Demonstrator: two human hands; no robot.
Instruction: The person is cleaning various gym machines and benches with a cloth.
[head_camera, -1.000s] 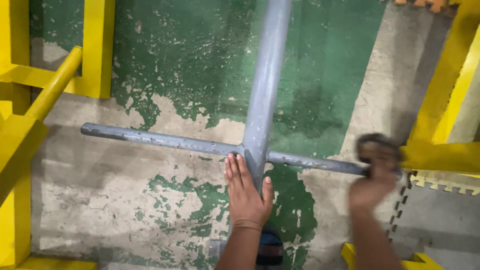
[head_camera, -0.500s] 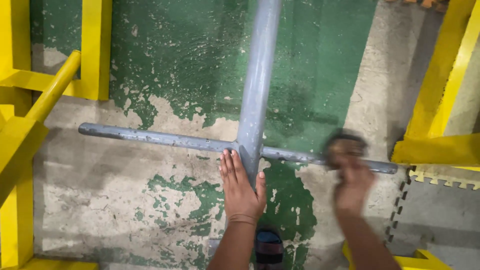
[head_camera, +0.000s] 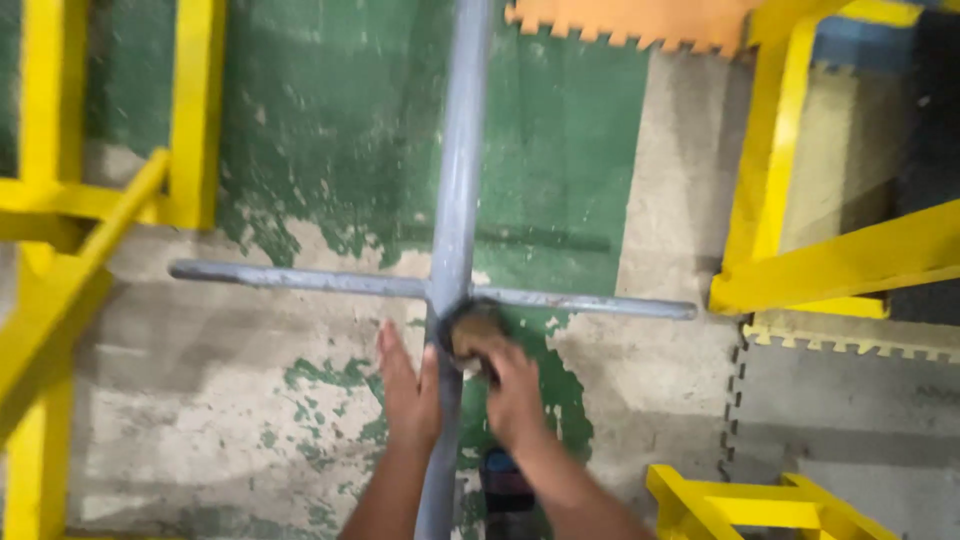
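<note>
**K:** Hands status? Left hand (head_camera: 410, 385) is lying flat, fingers together, palm pressing on the long grey metal pipe (head_camera: 458, 170) just below the cross joint (head_camera: 447, 297). Right hand (head_camera: 512, 390) is curling around a small round dark pad or cloth (head_camera: 472, 328), pushing it against the joint from the right side. Blurred, so I can't tell exactly what that object is.

**M:** Where's the pipe sitting?

**K:** Long axis is running straight away from the person, passing between both hands and on beyond the joint. A thinner grey crossbar (head_camera: 300, 279) is crossing it at right angles, sticking out both left and right of the joint. Both hands are sitting on the near side of the joint, almost touching each other; right is slightly closer to it.

**M:** Counts?

**K:** One long pipe, one crossbar, one pad. Yellow painted steel frames (head_camera: 790, 200) are standing left and right of the joint, a third low right. Orange interlocking foam mat (head_camera: 640, 22) is lying beyond the joint, over a worn green painted concrete floor (head_camera: 330, 130).
</note>
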